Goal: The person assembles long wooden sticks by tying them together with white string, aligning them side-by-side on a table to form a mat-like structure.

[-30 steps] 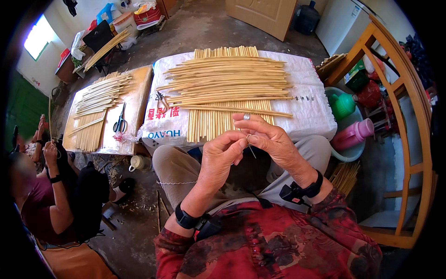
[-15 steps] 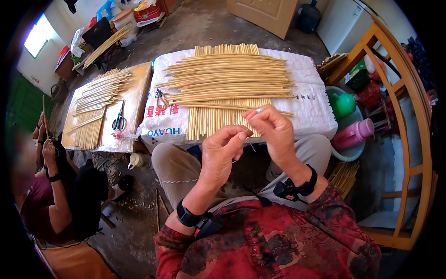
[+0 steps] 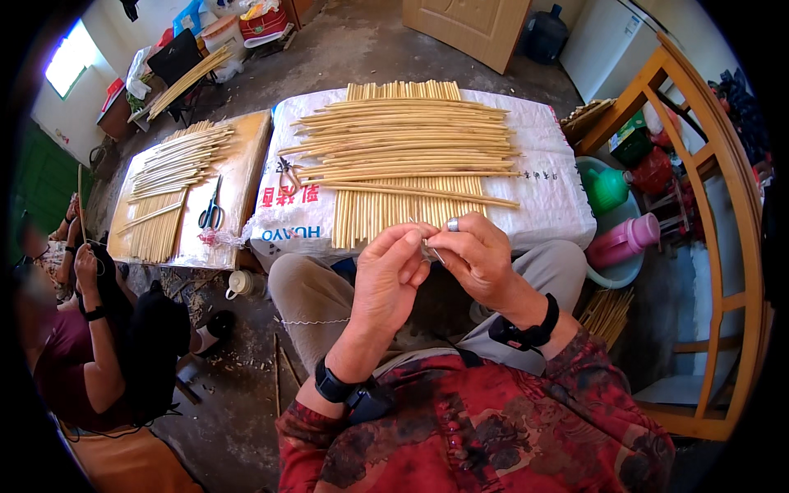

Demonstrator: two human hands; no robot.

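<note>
My left hand [image 3: 386, 283] and my right hand [image 3: 481, 261] meet over my lap, just in front of the table edge, both with fingertips pinched together. Between them shows a thin, pale needle-like piece [image 3: 439, 257], partly hidden by the fingers. A white twisted thread [image 3: 316, 321] lies across my left thigh and runs toward my left hand. Just beyond my hands, a layer of pale wooden sticks [image 3: 407, 287] lies crosswise on top of other sticks [image 3: 362, 222] pointing toward me.
A white woven sack [image 3: 542, 201] covers the table. Small scissors [image 3: 288, 172] lie left of the sticks. A side table [image 3: 246, 156] bears blue-handled scissors [image 3: 212, 215] and more sticks. A co-worker [image 3: 90, 345] sits at left. A basin [image 3: 612, 275] and a wooden frame [image 3: 711, 189] stand at right.
My right hand has come down and closer to my left, and its fingertips now meet the left ones at the needle-like piece. The sticks have not moved.
</note>
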